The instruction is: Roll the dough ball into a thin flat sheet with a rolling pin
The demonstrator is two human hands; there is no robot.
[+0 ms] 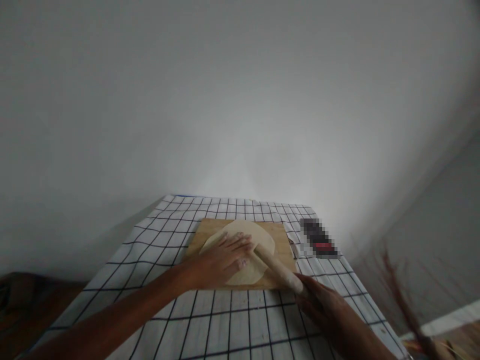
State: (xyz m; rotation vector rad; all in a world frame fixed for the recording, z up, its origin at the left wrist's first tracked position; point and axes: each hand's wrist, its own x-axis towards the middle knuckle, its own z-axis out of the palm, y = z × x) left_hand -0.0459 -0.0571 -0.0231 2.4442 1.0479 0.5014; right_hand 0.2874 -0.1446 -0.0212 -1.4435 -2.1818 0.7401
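A thin, round sheet of dough [258, 232] lies on a wooden board [287, 250], covering most of it. My left hand [225, 255] rests on the dough with its fingers stretched out and pointing to the right. Wrapped round the near end of a pale rolling pin [277, 269] is my right hand [318, 302], at the board's front right corner. The pin slants, its far end over the dough close to my left fingertips. Whether that end touches the dough I cannot tell.
A white cloth with dark checked lines [150, 247] covers the table. To the right of the board lies a blurred-out dark object [320, 240]. A plain wall [240, 100] rises behind the table, and thin reddish branches [397, 290] stand beyond its right edge.
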